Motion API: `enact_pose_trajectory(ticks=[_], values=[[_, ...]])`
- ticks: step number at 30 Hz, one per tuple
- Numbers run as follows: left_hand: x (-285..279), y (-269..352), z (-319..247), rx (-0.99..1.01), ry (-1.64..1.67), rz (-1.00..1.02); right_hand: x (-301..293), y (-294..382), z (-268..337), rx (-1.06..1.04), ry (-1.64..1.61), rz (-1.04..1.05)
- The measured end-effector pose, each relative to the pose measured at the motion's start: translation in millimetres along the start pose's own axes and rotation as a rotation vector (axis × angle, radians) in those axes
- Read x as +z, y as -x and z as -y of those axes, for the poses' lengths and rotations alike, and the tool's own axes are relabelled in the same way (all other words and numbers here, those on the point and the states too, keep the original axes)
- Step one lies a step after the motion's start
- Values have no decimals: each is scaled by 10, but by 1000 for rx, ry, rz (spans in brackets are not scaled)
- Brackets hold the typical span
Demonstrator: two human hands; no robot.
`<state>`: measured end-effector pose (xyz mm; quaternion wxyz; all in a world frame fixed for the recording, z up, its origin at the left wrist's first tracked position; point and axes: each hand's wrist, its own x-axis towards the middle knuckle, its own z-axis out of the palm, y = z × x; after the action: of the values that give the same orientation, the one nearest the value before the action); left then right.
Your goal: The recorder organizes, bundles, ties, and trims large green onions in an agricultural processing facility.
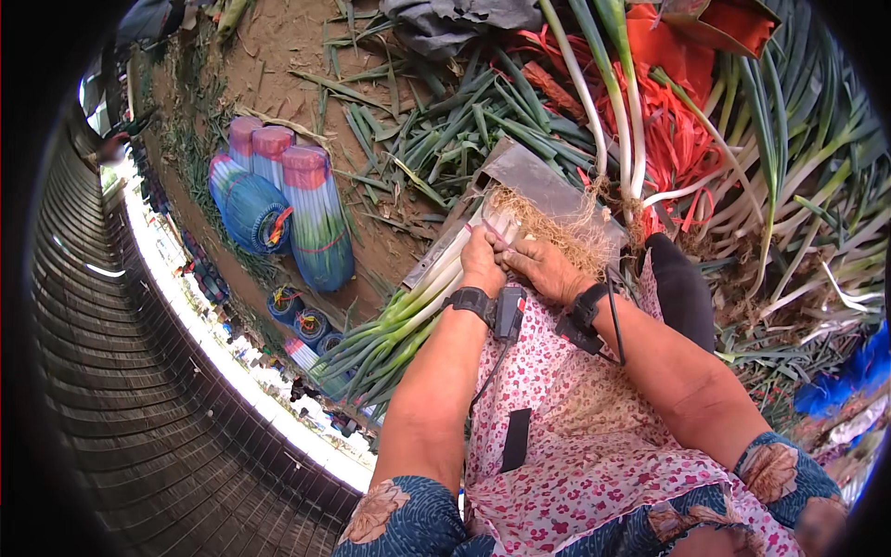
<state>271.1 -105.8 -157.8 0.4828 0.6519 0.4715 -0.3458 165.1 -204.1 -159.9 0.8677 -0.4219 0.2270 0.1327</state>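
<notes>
A bundle of long green onions (445,261) lies across a metal tray-like stand (532,174) before me, white ends up by the tray and green leaves hanging to the lower left. My left hand (482,263) rests on the white stalks and pinches a thin pink-red tie strip (491,233). Close beside it, my right hand (546,268) pinches the same strip near its other end, fingertips almost touching the left ones. Trimmed-looking roots (557,226) lie in a tangled heap on the stand, just above my right hand. Whether the strip is knotted cannot be told.
Wrapped onion bundles (317,223) stand on the bare soil to the left. Loose onions (800,202) are piled at the right, beside red plastic strips (679,143). Cut green leaves (452,132) lie beyond the stand. A dark cloth (463,24) is at the top.
</notes>
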Motion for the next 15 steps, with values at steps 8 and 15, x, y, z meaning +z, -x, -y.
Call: enact_pose_trajectory(ticks=[8,15], values=[[19,-24,-16,-46,-7,45,42,113,79,-78,86,-47],[13,-18,-33,-97,-41,-48,86,227,104,-122,241,-43]])
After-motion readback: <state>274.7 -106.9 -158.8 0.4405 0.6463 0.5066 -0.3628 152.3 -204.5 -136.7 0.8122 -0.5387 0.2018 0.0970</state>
